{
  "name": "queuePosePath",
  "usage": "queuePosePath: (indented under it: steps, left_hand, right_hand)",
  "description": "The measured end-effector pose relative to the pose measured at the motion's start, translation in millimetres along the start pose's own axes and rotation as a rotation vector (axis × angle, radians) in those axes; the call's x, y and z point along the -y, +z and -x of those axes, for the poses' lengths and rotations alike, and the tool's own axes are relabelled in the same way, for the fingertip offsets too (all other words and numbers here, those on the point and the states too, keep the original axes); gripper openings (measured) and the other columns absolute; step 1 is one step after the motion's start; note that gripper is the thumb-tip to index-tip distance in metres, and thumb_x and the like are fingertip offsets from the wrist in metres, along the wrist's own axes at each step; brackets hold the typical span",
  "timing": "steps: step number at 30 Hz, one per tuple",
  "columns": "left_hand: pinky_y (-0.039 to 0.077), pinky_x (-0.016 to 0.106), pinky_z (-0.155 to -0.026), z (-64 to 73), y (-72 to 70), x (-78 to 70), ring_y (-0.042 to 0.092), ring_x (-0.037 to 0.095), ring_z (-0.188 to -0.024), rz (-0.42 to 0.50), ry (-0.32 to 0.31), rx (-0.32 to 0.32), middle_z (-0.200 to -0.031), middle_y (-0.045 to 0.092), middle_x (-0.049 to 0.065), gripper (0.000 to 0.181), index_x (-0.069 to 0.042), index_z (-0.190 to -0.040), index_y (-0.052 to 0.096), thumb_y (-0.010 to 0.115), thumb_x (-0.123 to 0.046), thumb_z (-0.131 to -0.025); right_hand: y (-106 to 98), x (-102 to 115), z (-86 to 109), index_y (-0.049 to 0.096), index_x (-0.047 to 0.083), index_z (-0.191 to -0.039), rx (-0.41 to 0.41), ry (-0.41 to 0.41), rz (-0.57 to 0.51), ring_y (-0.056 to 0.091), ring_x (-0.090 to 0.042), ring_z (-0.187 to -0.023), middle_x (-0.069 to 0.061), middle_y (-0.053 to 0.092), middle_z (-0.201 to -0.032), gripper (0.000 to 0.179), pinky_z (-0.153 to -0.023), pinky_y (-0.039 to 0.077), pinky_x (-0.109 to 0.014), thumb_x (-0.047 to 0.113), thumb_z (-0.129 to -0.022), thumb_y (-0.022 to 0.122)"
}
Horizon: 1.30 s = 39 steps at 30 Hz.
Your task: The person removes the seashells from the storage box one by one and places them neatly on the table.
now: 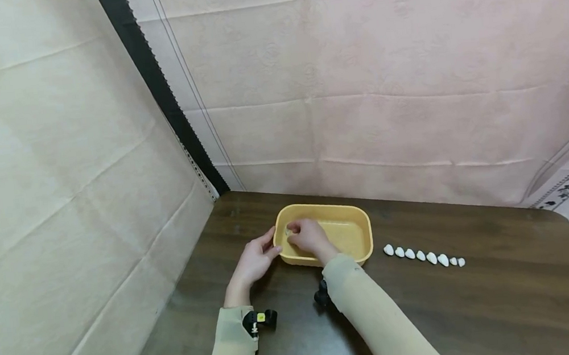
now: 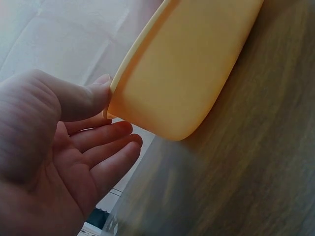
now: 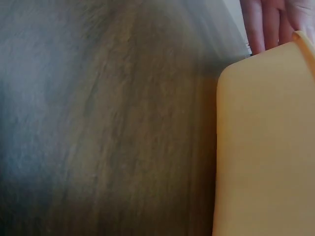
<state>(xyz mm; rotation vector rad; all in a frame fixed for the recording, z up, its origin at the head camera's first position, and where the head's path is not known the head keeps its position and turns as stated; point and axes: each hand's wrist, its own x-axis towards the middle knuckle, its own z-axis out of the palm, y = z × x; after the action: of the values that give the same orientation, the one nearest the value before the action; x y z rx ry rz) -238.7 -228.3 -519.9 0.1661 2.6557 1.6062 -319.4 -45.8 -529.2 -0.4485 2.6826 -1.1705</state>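
A yellow rectangular plastic basin point(image 1: 348, 231) stands on the dark wooden table. My left hand point(image 1: 253, 260) is at its left end; in the left wrist view the thumb point(image 2: 81, 101) lies over the rim and the fingers are beneath, pinching it. My right hand point(image 1: 311, 238) reaches over the near wall into the basin's left part, fingers bent down. A small whitish pebble point(image 1: 288, 232) shows between its thumb and fingertips, partly hidden. The right wrist view has only the basin's outer wall point(image 3: 266, 142) and some left-hand fingers; the right hand is out of that frame.
Several white pebbles point(image 1: 420, 255) lie in a slanting row on the table point(image 1: 511, 293), right of the basin. Pale creased cloth point(image 1: 383, 76) hangs behind the table and along the left side. Each wrist carries a small black camera point(image 1: 264, 318).
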Motion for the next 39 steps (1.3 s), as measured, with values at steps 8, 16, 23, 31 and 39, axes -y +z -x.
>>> queuePosePath:
  steps: [8,16,23,31,39]
  left_hand:
    - [0.05,0.047,-0.112,-0.4,0.7,1.2,0.061,0.029,-0.135,-0.006,0.011,-0.004,-0.157,0.054,0.017,0.059,-0.004,-0.16,0.048,0.07,-0.01,-0.105]
    - [0.05,0.048,-0.112,-1.0,1.0,0.8,0.061,0.029,-0.135,-0.022,0.003,-0.008,-0.157,0.055,0.016,0.059,-0.005,-0.16,0.049,0.069,-0.01,-0.105]
    - [0.05,0.047,-0.112,-1.3,1.3,1.7,0.061,0.027,-0.136,-0.024,0.004,-0.007,-0.157,0.055,0.015,0.06,-0.006,-0.16,0.049,0.07,-0.01,-0.105]
    - [0.049,0.047,-0.113,-1.6,1.1,1.4,0.06,0.028,-0.136,-0.022,0.011,-0.01,-0.157,0.054,0.016,0.059,-0.004,-0.16,0.049,0.07,-0.01,-0.104]
    - [0.049,0.047,-0.114,-1.5,1.2,1.6,0.06,0.028,-0.137,-0.035,0.008,-0.009,-0.157,0.054,0.015,0.06,-0.005,-0.16,0.049,0.07,-0.01,-0.104]
  right_hand:
    - [1.5,-1.2,0.5,0.079,0.009,-0.122,-0.006,-0.011,0.057,0.067,-0.025,-0.109,-0.007,0.075,-0.114,0.03,-0.102,0.054,-0.044,0.02,-0.095,0.08]
    - [1.1,0.1,-1.2,0.08,0.012,-0.109,-0.004,0.008,0.103,0.066,-0.024,-0.105,-0.004,0.074,-0.108,0.018,-0.101,0.054,-0.044,0.023,-0.095,0.081]
    - [0.8,0.7,-0.2,0.078,0.012,-0.105,0.002,0.021,0.111,0.064,-0.022,-0.097,-0.002,0.071,-0.102,0.015,-0.096,0.054,-0.042,0.024,-0.096,0.081]
    - [-1.1,2.1,1.0,0.074,0.013,-0.101,0.017,0.029,0.088,0.062,-0.018,-0.089,0.001,0.068,-0.093,0.012,-0.088,0.054,-0.038,0.022,-0.096,0.081]
    - [0.1,1.1,1.8,0.071,0.015,-0.099,0.01,0.042,0.069,0.06,-0.017,-0.086,0.002,0.066,-0.09,0.013,-0.084,0.052,-0.035,0.022,-0.096,0.082]
